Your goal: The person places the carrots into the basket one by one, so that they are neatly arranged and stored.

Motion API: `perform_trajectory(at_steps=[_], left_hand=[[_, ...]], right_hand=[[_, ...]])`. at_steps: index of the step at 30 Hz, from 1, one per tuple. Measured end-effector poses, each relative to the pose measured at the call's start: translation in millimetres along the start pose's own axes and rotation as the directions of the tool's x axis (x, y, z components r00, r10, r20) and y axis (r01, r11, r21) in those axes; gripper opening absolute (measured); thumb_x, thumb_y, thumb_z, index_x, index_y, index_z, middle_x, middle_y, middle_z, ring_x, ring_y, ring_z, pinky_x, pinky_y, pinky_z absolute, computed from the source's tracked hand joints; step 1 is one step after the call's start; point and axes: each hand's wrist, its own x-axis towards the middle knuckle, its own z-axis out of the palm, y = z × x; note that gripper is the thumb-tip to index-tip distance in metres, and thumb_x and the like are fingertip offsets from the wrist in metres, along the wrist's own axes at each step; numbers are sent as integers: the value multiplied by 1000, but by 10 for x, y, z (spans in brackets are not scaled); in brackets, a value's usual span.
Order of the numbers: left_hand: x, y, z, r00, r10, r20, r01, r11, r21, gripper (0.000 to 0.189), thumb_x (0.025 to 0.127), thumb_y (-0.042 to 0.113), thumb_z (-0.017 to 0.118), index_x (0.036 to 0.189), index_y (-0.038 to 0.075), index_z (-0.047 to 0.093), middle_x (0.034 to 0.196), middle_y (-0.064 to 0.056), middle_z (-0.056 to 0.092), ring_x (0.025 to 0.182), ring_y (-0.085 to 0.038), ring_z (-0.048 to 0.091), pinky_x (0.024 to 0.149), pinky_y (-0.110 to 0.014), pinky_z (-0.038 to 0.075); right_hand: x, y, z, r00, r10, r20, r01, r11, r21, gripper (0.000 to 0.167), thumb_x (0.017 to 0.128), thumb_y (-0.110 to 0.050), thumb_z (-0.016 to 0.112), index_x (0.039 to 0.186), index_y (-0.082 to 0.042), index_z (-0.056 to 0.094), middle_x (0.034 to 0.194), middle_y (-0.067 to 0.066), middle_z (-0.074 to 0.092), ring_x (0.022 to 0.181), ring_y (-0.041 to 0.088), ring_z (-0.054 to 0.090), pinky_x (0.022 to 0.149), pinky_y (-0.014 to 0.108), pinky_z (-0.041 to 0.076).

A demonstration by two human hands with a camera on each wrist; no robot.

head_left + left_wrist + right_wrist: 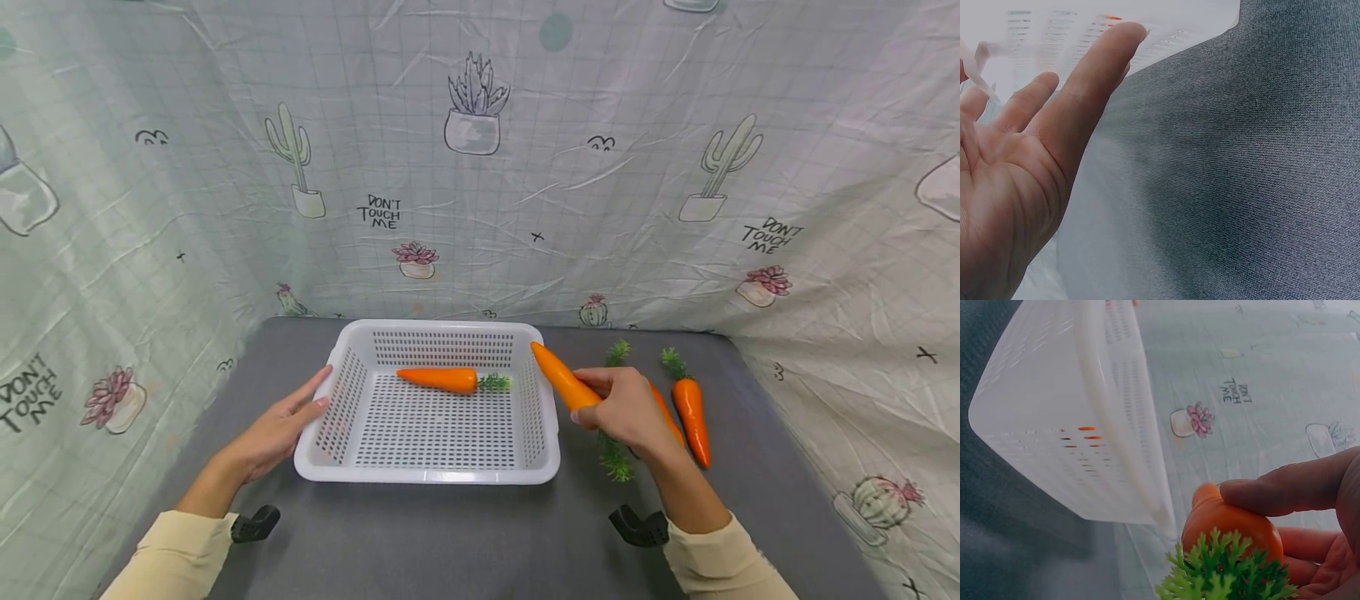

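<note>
A white perforated plastic basket (427,477) stands on the dark table, and one carrot (442,380) with a green leafy top lies inside it. My left hand (277,433) touches the basket's left side, its fingers and thumb fairly straight at the rim; the left wrist view shows the palm (1010,187) facing the camera. In my right hand (626,408) another carrot (562,379) is pinched between thumb and fingers. Its tip points up and left over the basket's right rim, while its green top (1225,569) hangs at the near end.
To the right of the basket lies a carrot (693,421) with its leafy top at the back. Beside it, a further carrot (666,412) is partly hidden by my right hand. Patterned cloth (525,233) hangs round the back and sides of the table.
</note>
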Motion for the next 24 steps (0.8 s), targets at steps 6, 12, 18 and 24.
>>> perform_trajectory(at_steps=[6, 12, 18, 24], left_hand=[[7, -5, 4, 1000, -4, -2, 4, 1000, -11, 72, 112, 43, 45, 167, 42, -1, 174, -21, 14, 142, -43, 48, 94, -51, 58], [-4, 9, 5, 1000, -24, -4, 24, 999, -29, 71, 112, 43, 45, 167, 43, 0, 173, -23, 16, 138, -40, 54, 90, -53, 59], [1, 17, 8, 1000, -21, -5, 21, 999, -25, 71, 112, 44, 45, 167, 43, 1, 173, -23, 17, 137, -40, 55, 90, -53, 59], [1, 20, 0, 1000, -19, -5, 19, 1000, -23, 70, 112, 44, 45, 167, 44, 1, 173, -22, 18, 136, -39, 55, 89, -53, 59]], right_hand=[[14, -60, 25, 1000, -10, 17, 10, 1000, 2, 61, 81, -2, 81, 140, -4, 65, 133, 23, 70, 104, 30, 67, 77, 35, 59], [31, -122, 42, 999, -24, 32, 24, 1000, 1, 60, 80, 0, 80, 138, -6, 67, 132, 21, 71, 104, 30, 66, 76, 34, 58], [68, -173, 69, 998, -20, 52, 19, 1000, 6, 61, 79, 1, 81, 138, -7, 68, 132, 20, 71, 104, 30, 65, 76, 34, 58], [108, -223, 94, 997, -28, 75, 27, 999, 18, 63, 78, 3, 80, 139, -6, 67, 134, 21, 70, 106, 31, 66, 76, 34, 59]])
